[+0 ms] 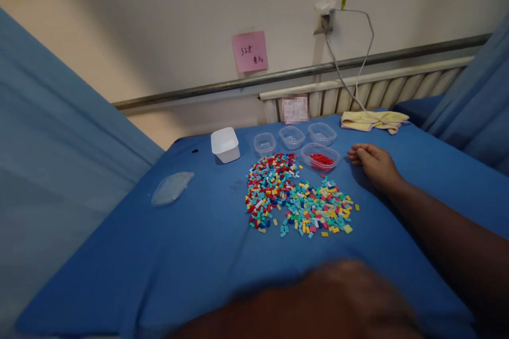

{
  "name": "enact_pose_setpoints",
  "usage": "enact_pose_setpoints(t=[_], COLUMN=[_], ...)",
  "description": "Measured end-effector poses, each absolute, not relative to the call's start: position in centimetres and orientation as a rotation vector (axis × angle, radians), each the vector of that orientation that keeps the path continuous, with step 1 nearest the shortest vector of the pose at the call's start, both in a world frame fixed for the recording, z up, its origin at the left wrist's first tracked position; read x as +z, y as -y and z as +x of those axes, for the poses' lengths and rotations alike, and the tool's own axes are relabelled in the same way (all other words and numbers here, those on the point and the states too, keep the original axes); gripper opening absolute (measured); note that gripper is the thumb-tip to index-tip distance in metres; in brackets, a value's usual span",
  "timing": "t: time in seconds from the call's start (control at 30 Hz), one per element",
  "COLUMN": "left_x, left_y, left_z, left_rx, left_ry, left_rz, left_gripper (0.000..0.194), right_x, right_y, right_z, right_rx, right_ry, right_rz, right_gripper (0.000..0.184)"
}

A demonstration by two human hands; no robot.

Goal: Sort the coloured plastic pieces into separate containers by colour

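Observation:
A pile of small bricks in red, yellow, teal, blue and white (296,196) lies in the middle of the blue-covered table (159,254). Just behind the pile, a clear tub (320,157) holds only red bricks. My right hand (371,161) rests on the cloth right of that tub. Its fingers are curled in, and what they hold, if anything, is hidden. A dark blurred shape at the bottom edge is my left hand or arm (318,302), close to the camera, and its fingers do not show.
Three empty clear tubs (292,136) stand in a row behind the red one, with a white tub (225,144) to their left. A clear lid (172,188) lies further left. A yellow cloth (374,120) and a charger cable (358,63) sit at the back right by the radiator.

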State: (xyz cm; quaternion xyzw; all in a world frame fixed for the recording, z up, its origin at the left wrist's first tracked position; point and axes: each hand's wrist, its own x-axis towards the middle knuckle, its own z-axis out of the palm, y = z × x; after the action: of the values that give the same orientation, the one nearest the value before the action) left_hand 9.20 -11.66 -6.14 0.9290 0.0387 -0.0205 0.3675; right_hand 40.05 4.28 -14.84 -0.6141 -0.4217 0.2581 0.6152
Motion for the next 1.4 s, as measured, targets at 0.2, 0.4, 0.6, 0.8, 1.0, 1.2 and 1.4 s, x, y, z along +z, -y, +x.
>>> enact_pose_setpoints(t=[0.2,0.4,0.6,0.8,1.0,1.2,1.4], left_x=[-5.9,-8.2,-7.8,-7.4,-5.4,-5.9,-6.9], left_y=[3.0,-1.8,-5.6,-7.2,-3.1,-1.1,-1.2], left_z=[1.3,0.2,-0.4,-1.5,3.8,12.6,12.8], left_rx=[0.322,0.152,0.149,0.161,0.140,-0.029,-0.071], left_ry=[-1.192,-1.233,-1.180,-1.250,-1.021,-0.663,-0.572], left_rz=[2.821,2.902,2.955,2.930,2.925,2.828,2.809], left_gripper=[0.057,0.061,0.057,0.061,0.066,0.075,0.072], right_x=[-14.5,-14.3,-14.1,-13.8,-13.7,-14.2,-14.0], right_y=[-4.3,-4.0,-4.0,-4.1,-4.3,-4.0,-3.5], right_z=[40.3,40.3,40.3,40.1,39.9,40.4,40.6], right_rx=[0.709,0.766,0.789,0.743,0.734,0.736,0.760], right_ry=[0.923,0.967,0.964,0.945,0.934,0.942,0.927], right_rz=[-1.319,-1.298,-1.309,-1.310,-1.316,-1.282,-1.261], right_gripper=[0.033,0.033,0.036,0.043,0.046,0.047,0.048])
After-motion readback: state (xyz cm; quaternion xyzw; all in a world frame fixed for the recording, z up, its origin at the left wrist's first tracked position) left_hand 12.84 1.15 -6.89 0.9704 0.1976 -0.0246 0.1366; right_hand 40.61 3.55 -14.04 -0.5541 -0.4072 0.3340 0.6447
